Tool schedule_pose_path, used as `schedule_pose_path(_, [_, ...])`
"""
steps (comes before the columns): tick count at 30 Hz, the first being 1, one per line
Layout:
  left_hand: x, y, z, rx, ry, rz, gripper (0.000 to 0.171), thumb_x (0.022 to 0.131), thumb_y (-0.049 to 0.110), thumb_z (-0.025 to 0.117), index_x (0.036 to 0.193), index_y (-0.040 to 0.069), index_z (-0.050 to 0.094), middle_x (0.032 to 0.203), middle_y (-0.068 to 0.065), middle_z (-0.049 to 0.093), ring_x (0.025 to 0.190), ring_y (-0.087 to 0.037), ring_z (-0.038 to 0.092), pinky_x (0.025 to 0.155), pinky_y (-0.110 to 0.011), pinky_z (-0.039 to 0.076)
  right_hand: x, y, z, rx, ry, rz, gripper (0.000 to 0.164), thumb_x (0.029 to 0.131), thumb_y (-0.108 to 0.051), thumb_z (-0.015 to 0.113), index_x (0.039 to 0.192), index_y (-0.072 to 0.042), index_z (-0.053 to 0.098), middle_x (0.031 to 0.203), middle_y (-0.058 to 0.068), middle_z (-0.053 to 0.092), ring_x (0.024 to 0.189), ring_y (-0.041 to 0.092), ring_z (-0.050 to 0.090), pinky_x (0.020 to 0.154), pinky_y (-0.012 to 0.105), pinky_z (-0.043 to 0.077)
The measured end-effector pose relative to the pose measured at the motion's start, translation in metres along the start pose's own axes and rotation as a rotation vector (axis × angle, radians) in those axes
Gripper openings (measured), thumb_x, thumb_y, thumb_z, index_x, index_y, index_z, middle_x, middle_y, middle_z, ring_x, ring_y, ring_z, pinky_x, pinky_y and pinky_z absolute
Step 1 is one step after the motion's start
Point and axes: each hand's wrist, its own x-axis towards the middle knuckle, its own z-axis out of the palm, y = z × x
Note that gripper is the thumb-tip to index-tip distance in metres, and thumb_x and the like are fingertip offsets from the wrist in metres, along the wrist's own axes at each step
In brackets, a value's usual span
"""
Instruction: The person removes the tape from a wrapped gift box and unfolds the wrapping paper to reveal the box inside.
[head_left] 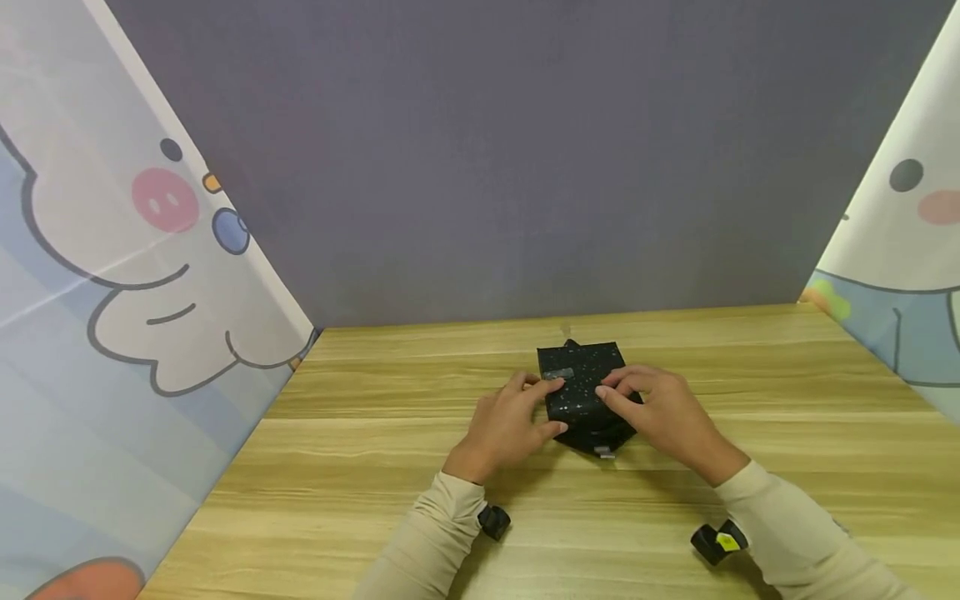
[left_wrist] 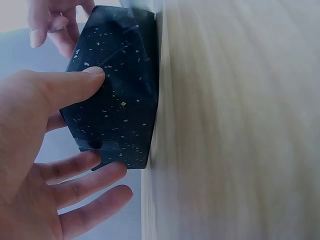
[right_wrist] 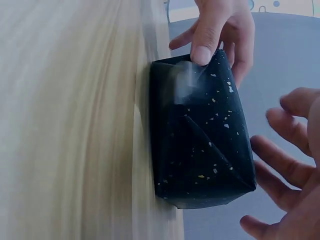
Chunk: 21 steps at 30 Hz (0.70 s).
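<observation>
A box (head_left: 581, 367) wrapped in black speckled paper lies on the wooden table, its folded end toward me. My left hand (head_left: 508, 421) holds its near left side, index finger on the top and thumb (left_wrist: 82, 86) against the folded end. My right hand (head_left: 660, 408) is at the right edge, thumb and index fingertips close together over the top, the other fingers (right_wrist: 280, 155) loosely spread beside the box. Nothing shows between those fingertips. A strip of clear tape (head_left: 557, 373) crosses the top near the left edge. Shiny tape (right_wrist: 184, 82) catches light on the folded end.
The wooden table (head_left: 337, 467) runs back to a grey panel (head_left: 525, 167). Panels printed with cartoon animals stand at the left (head_left: 112, 208) and right (head_left: 907, 250). Black wrist cameras sit on the left cuff (head_left: 495, 522) and right cuff (head_left: 718, 542).
</observation>
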Motion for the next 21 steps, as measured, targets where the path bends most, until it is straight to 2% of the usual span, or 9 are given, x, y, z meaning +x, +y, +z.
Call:
schedule_pose_path(5, [0.0019, 0.0012, 0.0000, 0.011, 0.035, 0.021, 0.061, 0.092, 0.052, 0.069, 0.147, 0.032, 0.053, 0.134, -0.001, 0.054, 0.082, -0.016, 0.065, 0.069, -0.033, 0.052, 0.0009, 0.0026, -0.0014, -0.013, 0.047, 0.038, 0.019, 0.096, -0.021, 0.070, 0.078, -0.015, 0.073, 0.106, 0.007, 0.071, 0.100, 0.031, 0.067, 0.080, 0.053, 0.052])
schedule_pose_path(10, [0.0025, 0.0008, 0.0010, 0.007, 0.023, 0.012, 0.061, 0.092, 0.051, 0.069, 0.147, 0.032, 0.053, 0.145, -0.004, 0.047, 0.101, -0.018, 0.066, 0.073, -0.036, 0.054, 0.0007, 0.0061, 0.0013, -0.048, -0.006, 0.078, 0.016, 0.095, -0.022, 0.071, 0.095, -0.006, 0.073, 0.123, 0.020, 0.065, 0.115, 0.043, 0.059, 0.093, 0.061, 0.045])
schedule_pose_path(15, [0.0015, -0.0002, 0.0011, 0.009, 0.005, 0.019, 0.062, 0.092, 0.050, 0.069, 0.149, 0.030, 0.051, 0.160, -0.002, 0.033, 0.123, -0.016, 0.056, 0.079, -0.038, 0.055, -0.0008, 0.0077, 0.0024, -0.073, -0.057, 0.103, 0.024, 0.095, -0.023, 0.071, 0.107, -0.002, 0.072, 0.133, 0.025, 0.057, 0.122, 0.048, 0.052, 0.097, 0.065, 0.041])
schedule_pose_path(21, [0.0007, -0.0010, -0.0005, 0.010, -0.020, 0.048, 0.065, 0.092, 0.055, 0.067, 0.149, 0.030, 0.050, 0.163, 0.003, 0.029, 0.143, -0.021, 0.036, 0.093, -0.045, 0.052, -0.0015, 0.0096, 0.0012, -0.080, -0.075, 0.090, 0.021, 0.094, -0.019, 0.071, 0.108, -0.003, 0.072, 0.135, 0.022, 0.056, 0.122, 0.047, 0.053, 0.096, 0.063, 0.043])
